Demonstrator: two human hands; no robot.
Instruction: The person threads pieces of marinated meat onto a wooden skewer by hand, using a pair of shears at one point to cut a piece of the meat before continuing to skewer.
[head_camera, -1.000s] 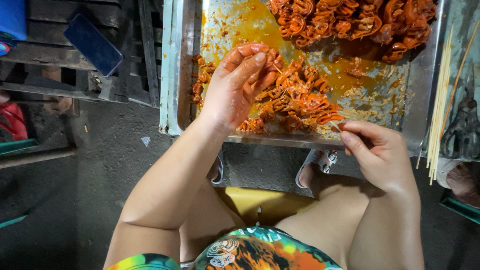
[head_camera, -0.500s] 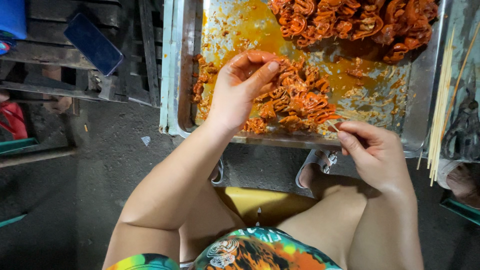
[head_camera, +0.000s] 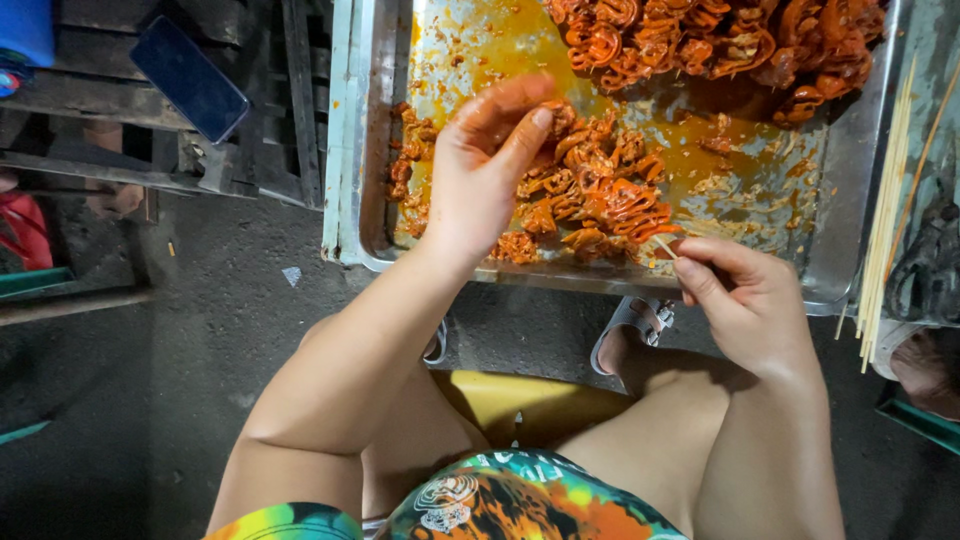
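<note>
**Skewering under way: tray far from emptied**

A person sits over a metal tray smeared with orange-red marinade. The left hand hovers over the small heap of marinated meat pieces near the tray's middle, thumb and index finger pinched together on what looks like one piece lifted from the heap's 10 o'clock edge; the other fingers are curled loosely. The right hand, at about 4 o'clock from the heap and just over the tray's near rim, is closed around a thin bamboo skewer, whose tip points toward 10 o'clock and touches the near edge of the heap.

No piece can be seen threaded on that skewer yet, so I judge this stick to be at its very start. Plenty is left: the near heap is still a good handful, and a much larger pile of meat fills the far side of the tray at 12 to 1 o'clock. A bundle of bare skewers lies along the tray's right edge at 3 o'clock, unused. No finished skewers show anywhere in view, so how many are done cannot be told.

Away from the work, a dark phone rests on a slatted wooden pallet at 10 o'clock, and sandalled feet stand on the concrete floor beneath the tray.
</note>
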